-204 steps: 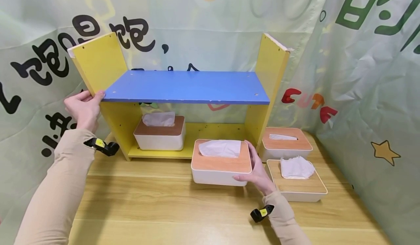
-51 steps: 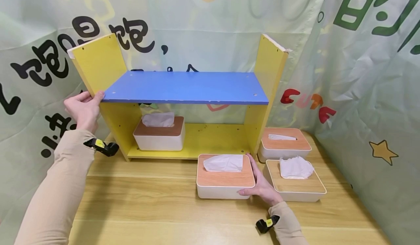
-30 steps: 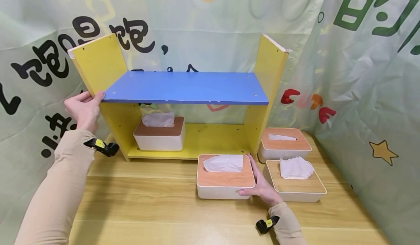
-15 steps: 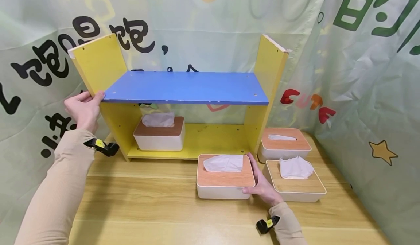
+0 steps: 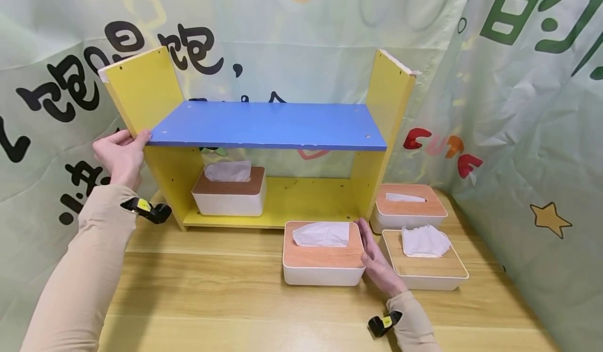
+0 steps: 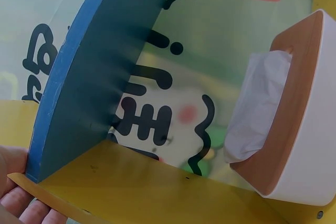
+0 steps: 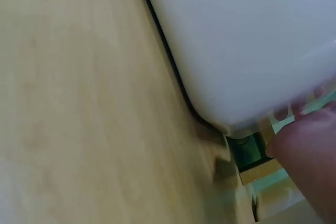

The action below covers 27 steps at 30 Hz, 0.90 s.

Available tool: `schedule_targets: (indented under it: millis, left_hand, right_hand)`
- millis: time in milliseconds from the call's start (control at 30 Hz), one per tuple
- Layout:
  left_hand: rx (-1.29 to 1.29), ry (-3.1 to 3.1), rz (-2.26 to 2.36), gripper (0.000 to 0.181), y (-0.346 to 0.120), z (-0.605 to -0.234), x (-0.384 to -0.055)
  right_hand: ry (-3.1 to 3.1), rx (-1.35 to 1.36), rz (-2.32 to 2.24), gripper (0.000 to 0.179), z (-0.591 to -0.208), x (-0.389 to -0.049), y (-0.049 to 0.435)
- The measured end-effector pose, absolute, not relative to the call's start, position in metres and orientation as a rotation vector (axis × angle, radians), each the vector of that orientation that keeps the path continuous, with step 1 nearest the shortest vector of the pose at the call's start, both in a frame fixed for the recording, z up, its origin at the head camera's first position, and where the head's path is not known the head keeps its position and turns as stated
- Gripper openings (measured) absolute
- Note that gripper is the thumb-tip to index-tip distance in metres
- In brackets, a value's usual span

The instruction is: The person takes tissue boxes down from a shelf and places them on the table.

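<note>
My left hand point(image 5: 123, 155) grips the front edge of the left yellow panel of a shelf unit point(image 5: 278, 124), its thumb at the blue board's corner. On the table in front of the unit sits a white tissue box point(image 5: 322, 275) with a wood-look lid and a tissue lying out of its slot. Beside this box's right end, my right hand point(image 5: 382, 268) has its fingers extended and its thumb off the front wall. The right wrist view shows the white box wall point(image 7: 247, 40) close up, with the thumb point(image 7: 310, 145) near its corner.
Another tissue box point(image 5: 229, 204) with a darker lid stands on the unit's yellow lower shelf, at the left. Right of the unit are two more tissue boxes, one behind point(image 5: 410, 221) and one nearer point(image 5: 433, 282). A printed cloth point(image 5: 301, 69) hangs behind.
Since the oldest frame, the gripped tissue box has come toward me and slightly right, onto the table. Just now my right thumb left its front and the hand loosened. My left hand stayed put.
</note>
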State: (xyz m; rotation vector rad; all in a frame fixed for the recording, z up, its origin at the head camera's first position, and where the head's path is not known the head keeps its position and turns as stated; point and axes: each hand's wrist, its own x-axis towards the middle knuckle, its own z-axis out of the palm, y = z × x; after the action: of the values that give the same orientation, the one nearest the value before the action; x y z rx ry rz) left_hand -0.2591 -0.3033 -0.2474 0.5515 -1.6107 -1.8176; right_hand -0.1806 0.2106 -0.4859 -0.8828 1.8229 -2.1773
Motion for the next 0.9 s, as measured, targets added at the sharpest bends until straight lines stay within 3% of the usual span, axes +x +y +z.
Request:
schedule_targets:
  millis: [633, 900]
  left_hand:
    - [0.534, -1.622, -1.804, 0.016, -0.304, -0.248, -0.259]
    - [0.535, -1.627, -1.803, 0.016, -0.304, -0.249, -0.26]
  right_hand:
    - [2.146, -0.35, -2.377, 0.034, -0.456, -0.173, 0.188]
    - [2.544, -0.255, -2.334, 0.022, -0.443, -0.171, 0.188]
